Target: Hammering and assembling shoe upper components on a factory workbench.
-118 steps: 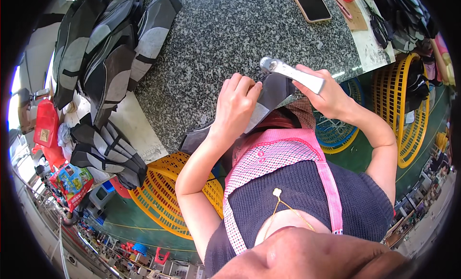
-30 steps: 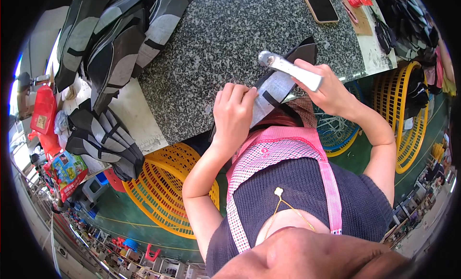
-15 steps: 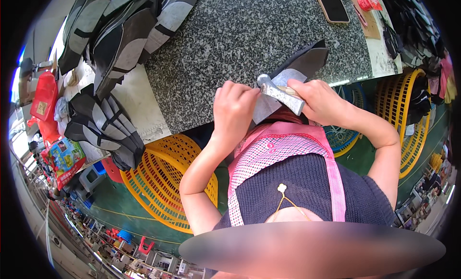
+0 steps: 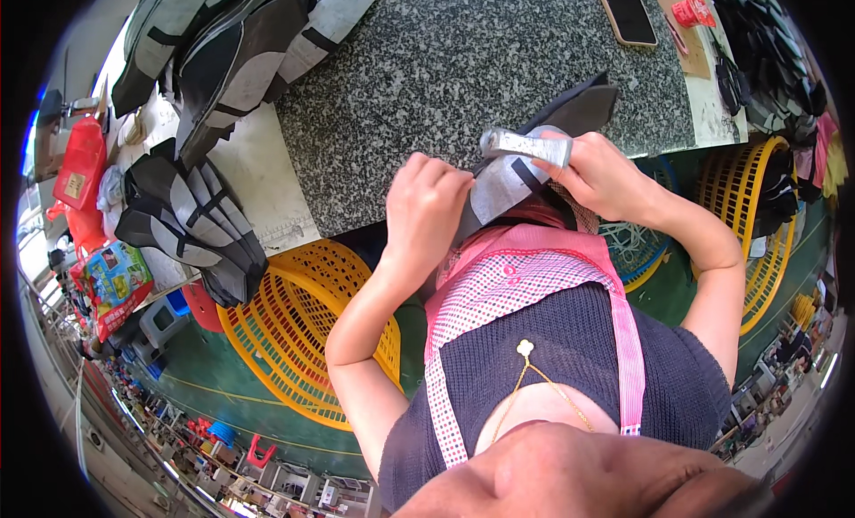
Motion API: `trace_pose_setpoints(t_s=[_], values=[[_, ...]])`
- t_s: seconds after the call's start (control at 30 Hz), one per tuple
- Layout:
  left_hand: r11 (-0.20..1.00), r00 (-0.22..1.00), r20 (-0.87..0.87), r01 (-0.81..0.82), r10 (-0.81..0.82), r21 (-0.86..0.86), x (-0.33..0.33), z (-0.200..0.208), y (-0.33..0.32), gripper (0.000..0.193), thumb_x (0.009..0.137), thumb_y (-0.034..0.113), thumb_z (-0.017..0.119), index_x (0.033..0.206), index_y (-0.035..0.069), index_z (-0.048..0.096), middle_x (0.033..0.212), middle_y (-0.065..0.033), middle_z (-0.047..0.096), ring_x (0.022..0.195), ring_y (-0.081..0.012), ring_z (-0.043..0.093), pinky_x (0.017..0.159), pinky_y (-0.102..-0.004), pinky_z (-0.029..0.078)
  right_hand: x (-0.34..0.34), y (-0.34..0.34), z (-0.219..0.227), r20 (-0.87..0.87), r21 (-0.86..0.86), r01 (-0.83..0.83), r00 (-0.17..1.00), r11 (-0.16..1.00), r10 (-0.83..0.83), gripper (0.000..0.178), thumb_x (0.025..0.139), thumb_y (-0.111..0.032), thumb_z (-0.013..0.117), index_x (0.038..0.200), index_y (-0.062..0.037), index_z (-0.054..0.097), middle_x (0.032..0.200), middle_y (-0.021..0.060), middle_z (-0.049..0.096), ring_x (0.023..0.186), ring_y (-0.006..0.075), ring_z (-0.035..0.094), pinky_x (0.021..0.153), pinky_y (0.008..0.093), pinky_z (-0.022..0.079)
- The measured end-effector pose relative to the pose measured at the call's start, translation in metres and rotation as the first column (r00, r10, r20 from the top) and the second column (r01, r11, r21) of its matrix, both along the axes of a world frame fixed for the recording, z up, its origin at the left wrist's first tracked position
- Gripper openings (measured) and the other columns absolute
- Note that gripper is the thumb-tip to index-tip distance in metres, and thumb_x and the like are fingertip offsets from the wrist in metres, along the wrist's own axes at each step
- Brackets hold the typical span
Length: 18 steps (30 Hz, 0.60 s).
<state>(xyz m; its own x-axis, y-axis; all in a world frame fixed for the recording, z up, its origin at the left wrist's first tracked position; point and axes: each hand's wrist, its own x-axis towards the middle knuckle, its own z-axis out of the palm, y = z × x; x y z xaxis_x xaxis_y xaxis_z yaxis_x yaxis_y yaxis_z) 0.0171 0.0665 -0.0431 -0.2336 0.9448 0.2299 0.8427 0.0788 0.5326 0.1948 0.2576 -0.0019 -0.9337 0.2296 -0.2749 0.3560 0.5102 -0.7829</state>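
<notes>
My right hand is closed round a hammer, mostly hidden by my fingers; its silver metal head hangs over the near edge of the stone slab. Below the hammer lies a flat dark and grey cut piece, like a shoe upper, with a short black strip on its grey part. It overhangs the slab's edge toward my apron. My left hand has its fingers pinched together at the piece's left edge, and the grip itself is partly hidden.
Stacked similar pieces lie at the far left, with a smaller bundle nearer. Yellow plastic baskets stand below the table on both sides. A phone rests at the far right, beside black scissors and a red packet.
The hammer head has turned from slanting to nearly level and risen slightly. More of the piece's grey part and its black strip now shows. My left hand has shifted slightly left.
</notes>
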Motion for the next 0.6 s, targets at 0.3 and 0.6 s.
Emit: trace_pose_setpoints(t_s=[0.3, 0.6], values=[[0.993, 0.993, -0.016, 0.114, -0.114, 0.006, 0.001, -0.008, 0.002, 0.018, 0.077, 0.005, 0.067, 0.095, 0.003, 0.069, 0.088, -0.0064, 0.061, 0.085, -0.0242, 0.060, 0.069, -0.0348, 0.052, 0.007, -0.009, 0.002, 0.082, 0.211, -0.124, 0.991, 0.970, 0.109, 0.013, 0.092, -0.008, 0.055, 0.103, 0.0000, 0.055, 0.076, 0.0245, 0.063, 0.075, 0.0470, 0.064, 0.063, 0.0520, 0.051], [0.997, 0.993, 0.096, 0.056, -0.061, 0.056, 0.006, -0.006, 0.061, 0.014, 0.080, 0.005, 0.067, 0.094, 0.002, 0.070, 0.087, -0.0087, 0.061, 0.084, -0.0283, 0.060, 0.073, -0.0387, 0.051, 0.024, 0.007, 0.000, 0.016, 0.191, 0.131, 0.991, 0.973, -0.136, 0.023, 0.090, -0.004, 0.058, 0.112, 0.0030, 0.056, 0.076, 0.0272, 0.062, 0.078, 0.0476, 0.063, 0.063, 0.0473, 0.049]])
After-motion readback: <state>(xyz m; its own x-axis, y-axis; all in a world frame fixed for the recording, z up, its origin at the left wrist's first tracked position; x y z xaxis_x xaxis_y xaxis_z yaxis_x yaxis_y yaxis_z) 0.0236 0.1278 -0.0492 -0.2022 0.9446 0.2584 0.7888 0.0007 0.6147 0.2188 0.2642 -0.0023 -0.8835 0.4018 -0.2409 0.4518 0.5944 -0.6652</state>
